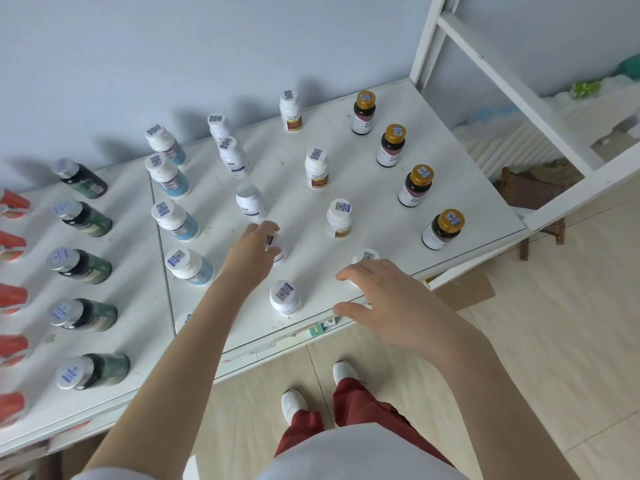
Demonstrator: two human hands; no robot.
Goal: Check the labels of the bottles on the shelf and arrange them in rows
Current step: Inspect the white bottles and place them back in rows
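Observation:
Rows of small bottles stand on the white shelf top (381, 147). My left hand (254, 249) closes over the cap of a white bottle (277, 245) in the middle row. My right hand (388, 296) hovers with fingers spread just in front of another white-capped bottle (366, 255) near the front edge, not gripping it. One more white bottle (285, 296) stands between my two hands. To the right runs a row of gold-capped dark bottles (443, 230). White bottles with brown labels (338, 218) form the neighbouring row.
On the left stand blue-labelled white bottles (188, 268), dark green bottles (88, 315) and red items (12, 297) at the far left edge. A white frame post (427, 39) rises at the back right. My feet and the wooden floor (554, 341) lie below the shelf's front edge.

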